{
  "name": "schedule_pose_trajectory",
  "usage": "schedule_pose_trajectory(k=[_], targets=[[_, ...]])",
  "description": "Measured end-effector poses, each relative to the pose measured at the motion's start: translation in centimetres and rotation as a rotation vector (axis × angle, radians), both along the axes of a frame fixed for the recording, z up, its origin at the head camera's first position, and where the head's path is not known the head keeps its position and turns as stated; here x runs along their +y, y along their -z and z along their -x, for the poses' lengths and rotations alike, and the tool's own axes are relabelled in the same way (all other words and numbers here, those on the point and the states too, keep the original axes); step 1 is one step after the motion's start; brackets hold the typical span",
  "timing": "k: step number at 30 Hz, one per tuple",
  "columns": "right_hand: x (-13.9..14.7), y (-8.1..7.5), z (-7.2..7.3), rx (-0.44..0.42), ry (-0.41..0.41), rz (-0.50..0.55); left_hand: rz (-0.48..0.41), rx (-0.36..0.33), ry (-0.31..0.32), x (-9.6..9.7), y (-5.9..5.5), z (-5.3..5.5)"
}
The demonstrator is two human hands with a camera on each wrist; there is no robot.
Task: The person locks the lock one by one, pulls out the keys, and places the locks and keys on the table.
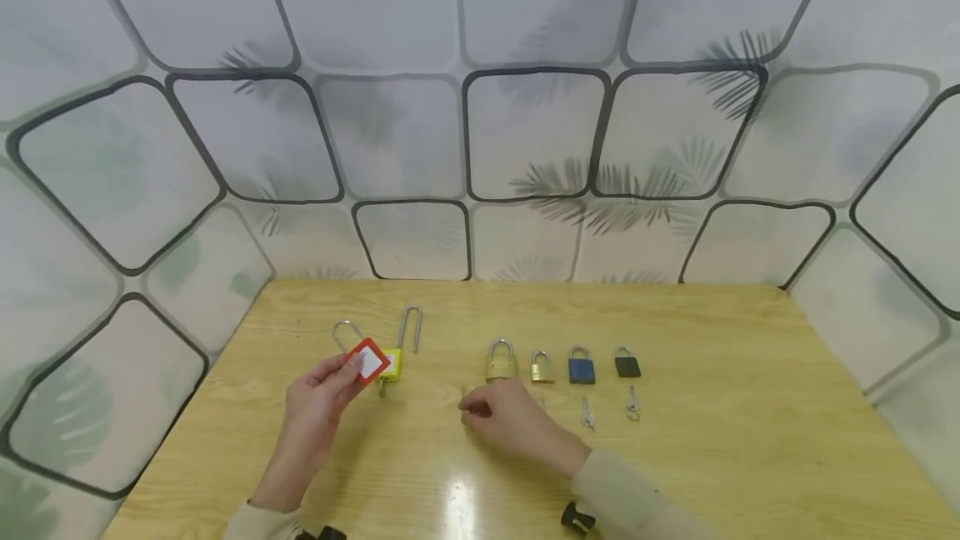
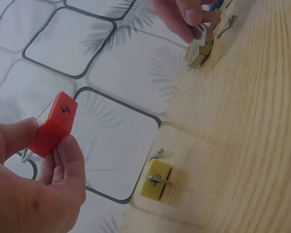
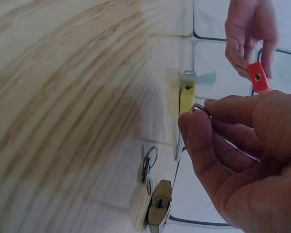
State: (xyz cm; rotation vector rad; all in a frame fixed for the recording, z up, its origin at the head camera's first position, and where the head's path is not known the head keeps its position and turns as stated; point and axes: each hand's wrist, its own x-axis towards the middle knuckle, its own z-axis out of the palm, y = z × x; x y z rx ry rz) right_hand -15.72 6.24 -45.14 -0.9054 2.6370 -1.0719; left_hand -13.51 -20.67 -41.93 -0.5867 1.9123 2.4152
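My left hand (image 1: 318,402) holds a red padlock (image 1: 369,361) by its body, its thumb on the white label. The steel shackle shows beyond the fingers, and the bare keyhole side of the red padlock (image 2: 65,109) faces the left wrist camera. Just behind it stands a yellow padlock (image 1: 393,365) with its long shackle swung aside and a key (image 2: 157,179) in its keyhole. With thumb and forefinger, my right hand (image 1: 510,419) pinches a small silvery key (image 3: 202,109), mostly hidden by the fingertips. That hand is in front of a large brass padlock (image 1: 501,361).
Right of the large brass padlock stand a smaller brass padlock (image 1: 542,367), a blue padlock (image 1: 581,370) and a black padlock (image 1: 627,365). Keys (image 1: 587,412) and more keys (image 1: 632,402) lie before the last two. A patterned fabric wall (image 1: 525,240) borders the wooden table (image 1: 712,457).
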Motion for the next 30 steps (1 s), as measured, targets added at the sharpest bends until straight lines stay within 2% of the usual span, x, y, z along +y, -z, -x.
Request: schedule_pose_trajectory(k=[11, 20, 30], targets=[[-1.9, 0.5, 0.2, 0.007, -0.018, -0.083, 0.003, -0.005, -0.004, -0.1, 0.3, 0.1], [-2.4, 0.8, 0.5, -0.043, -0.018, -0.071, 0.03, -0.017, 0.021, -0.1, 0.5, 0.1], [-2.4, 1.3, 0.6, -0.027, -0.005, -0.073, 0.041, -0.034, 0.032, 0.0, 0.6, 0.0]])
